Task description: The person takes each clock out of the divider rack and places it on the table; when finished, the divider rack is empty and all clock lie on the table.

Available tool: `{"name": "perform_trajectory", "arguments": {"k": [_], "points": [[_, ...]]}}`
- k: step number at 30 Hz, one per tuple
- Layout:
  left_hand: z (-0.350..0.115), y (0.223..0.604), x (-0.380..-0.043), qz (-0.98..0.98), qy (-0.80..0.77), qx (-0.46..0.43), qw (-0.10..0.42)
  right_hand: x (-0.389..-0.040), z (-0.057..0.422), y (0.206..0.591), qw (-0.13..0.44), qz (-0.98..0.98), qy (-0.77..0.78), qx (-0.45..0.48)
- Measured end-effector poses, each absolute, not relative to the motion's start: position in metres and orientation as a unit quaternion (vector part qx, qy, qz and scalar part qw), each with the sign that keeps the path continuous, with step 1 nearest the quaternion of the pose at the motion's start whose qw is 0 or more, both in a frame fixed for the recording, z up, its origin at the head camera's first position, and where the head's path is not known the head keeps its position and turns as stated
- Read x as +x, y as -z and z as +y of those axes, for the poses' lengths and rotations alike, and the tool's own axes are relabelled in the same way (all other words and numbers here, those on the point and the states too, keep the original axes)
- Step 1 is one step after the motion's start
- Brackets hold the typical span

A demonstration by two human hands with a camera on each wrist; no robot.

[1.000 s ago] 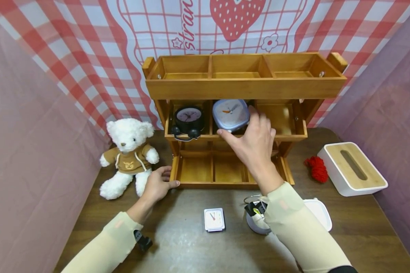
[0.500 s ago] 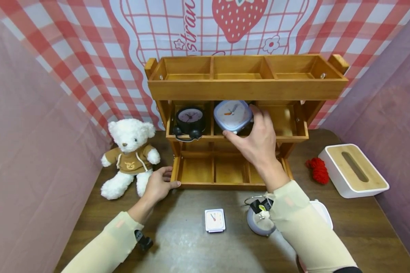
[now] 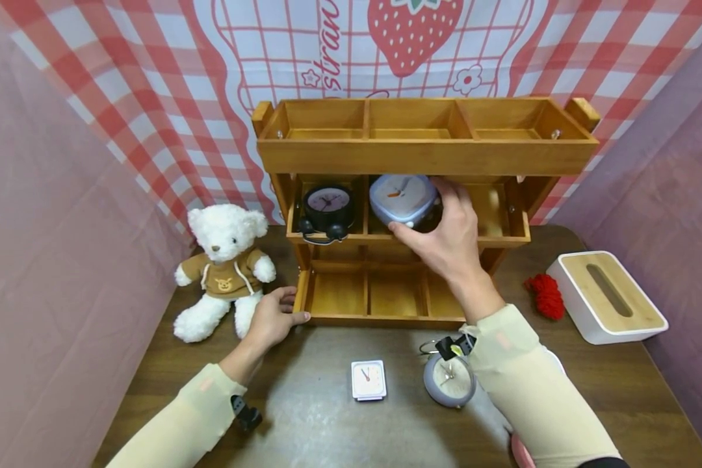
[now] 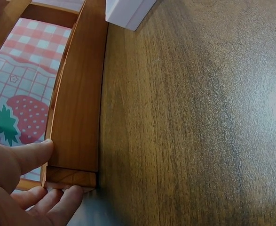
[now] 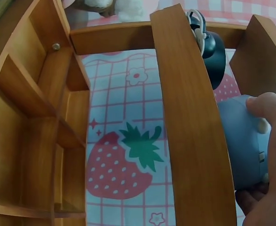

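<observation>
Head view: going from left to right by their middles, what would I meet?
Teddy bear, left hand, black clock, white clock, blue clock, right hand, red yarn, tissue box.

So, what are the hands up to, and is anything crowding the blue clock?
Right hand grips blue clock, middle tier. Left hand holds rack, bottom corner. Black clock beside, not touching.
</observation>
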State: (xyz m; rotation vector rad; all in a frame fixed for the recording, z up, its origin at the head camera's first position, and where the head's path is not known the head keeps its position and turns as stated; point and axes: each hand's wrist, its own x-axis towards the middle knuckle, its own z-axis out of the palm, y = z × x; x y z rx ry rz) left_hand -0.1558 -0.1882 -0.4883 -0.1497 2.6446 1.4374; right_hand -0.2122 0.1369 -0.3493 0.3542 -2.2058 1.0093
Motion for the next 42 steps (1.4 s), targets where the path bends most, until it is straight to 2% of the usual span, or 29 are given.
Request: {"name": "perform_trajectory", "arguments": {"k": [6, 11, 20, 30, 38, 42], "points": [[-0.187, 0.487, -0.156, 0.875, -0.476, -0.048, 0.066, -0.213, 0.142, 0.344, 0.359, -0.827, -0.413, 0.128], [-0.186, 0.486, -0.155, 0.875, -0.476, -0.053, 0.067, -0.208, 0.149, 0.342, 0.351, -0.824, -0.432, 0.109], [-0.187, 0.488, -0.154, 0.875, -0.478, -0.050, 0.061, -0.185, 0.163, 0.337, 0.275, -0.800, -0.524, 0.096], [-0.187, 0.486, -0.152, 0.875, -0.477, -0.048, 0.062, -0.174, 0.190, 0.343, 0.265, -0.792, -0.521, 0.175], [-0.187, 0.485, -0.152, 0.876, -0.476, -0.048, 0.062, -0.167, 0.198, 0.340, 0.198, -0.776, -0.570, 0.184], [-0.187, 0.486, -0.152, 0.877, -0.474, -0.049, 0.062, -0.167, 0.199, 0.339, 0.184, -0.770, -0.583, 0.185]]}}
